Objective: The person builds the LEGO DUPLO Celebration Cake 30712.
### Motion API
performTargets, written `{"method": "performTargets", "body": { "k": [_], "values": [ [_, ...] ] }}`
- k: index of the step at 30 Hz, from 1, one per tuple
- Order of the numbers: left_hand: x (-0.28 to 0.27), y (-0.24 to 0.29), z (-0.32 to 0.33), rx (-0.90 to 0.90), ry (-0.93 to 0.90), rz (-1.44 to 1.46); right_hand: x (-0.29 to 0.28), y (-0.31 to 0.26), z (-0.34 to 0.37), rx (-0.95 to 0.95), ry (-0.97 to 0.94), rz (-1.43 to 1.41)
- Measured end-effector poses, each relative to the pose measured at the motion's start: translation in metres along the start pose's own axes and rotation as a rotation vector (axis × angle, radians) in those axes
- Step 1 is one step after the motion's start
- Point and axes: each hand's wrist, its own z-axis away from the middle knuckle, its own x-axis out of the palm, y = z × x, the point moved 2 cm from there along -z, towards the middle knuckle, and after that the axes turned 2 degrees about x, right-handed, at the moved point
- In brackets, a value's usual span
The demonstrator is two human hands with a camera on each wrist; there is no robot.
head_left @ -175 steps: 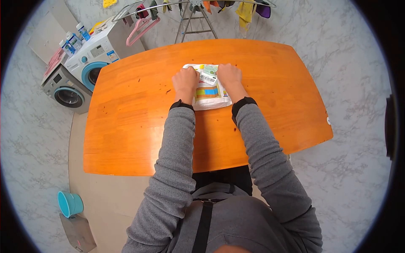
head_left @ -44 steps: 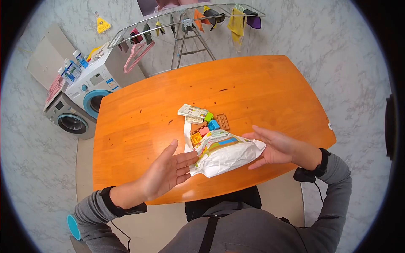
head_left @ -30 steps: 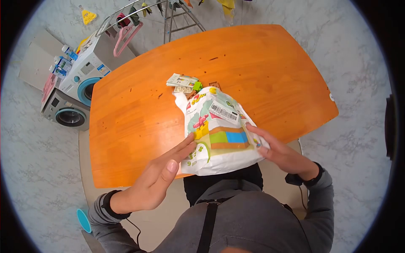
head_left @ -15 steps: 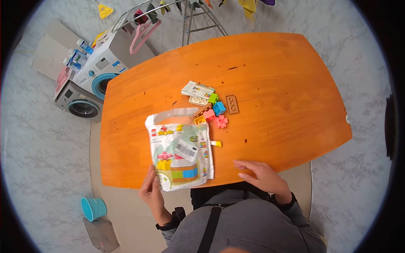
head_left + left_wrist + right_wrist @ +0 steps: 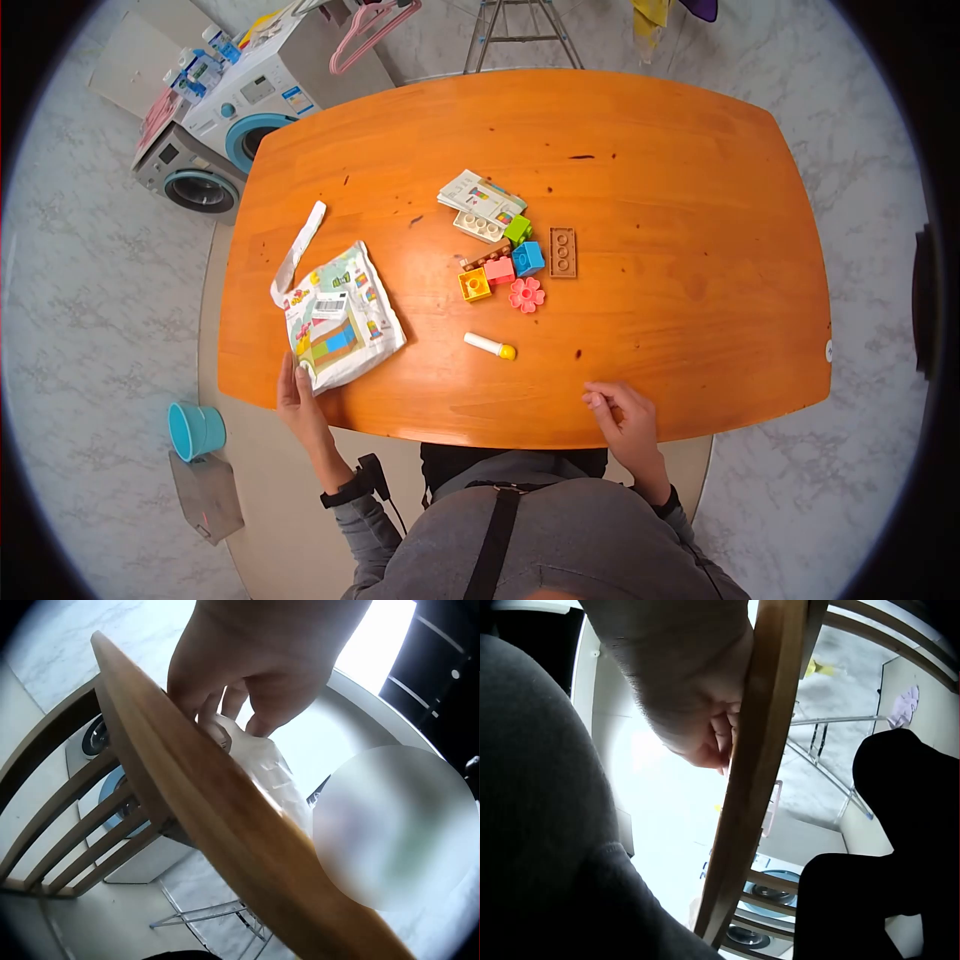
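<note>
1. The person's left hand (image 5: 300, 405) pinches the near-left corner of the white printed bag (image 5: 350, 335).
2. The bag extends beyond those fingertips, across the table's (image 5: 700, 250) left side.
3. The right hand (image 5: 628, 425) lies slack at the near edge, well apart.
4. A yellow-tipped white stick (image 5: 488, 346) lies between bag and right hand.

There are four small bricks (image 5: 528, 259), two brown studded pieces (image 5: 563, 252), one white studded piece (image 5: 477, 227), one pink flower (image 5: 527, 294), one yellow-ended stick (image 5: 488, 346), one bag (image 5: 365, 310), one table (image 5: 700, 230), two washing machines (image 5: 228, 118) and one bucket (image 5: 205, 428).
</note>
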Motion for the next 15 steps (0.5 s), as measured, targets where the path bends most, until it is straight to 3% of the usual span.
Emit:
{"method": "performTargets", "body": {
  "k": [4, 15],
  "values": [
    [0.02, -0.001, 0.015, -0.071, 0.074, -0.039, 0.0, 0.001, 0.001, -0.064, -0.002, 0.066],
    [0.015, -0.022, 0.013, 0.088, 0.181, -0.094, 0.009, -0.002, 0.002, -0.127, 0.065, 0.141]
  ]
}}
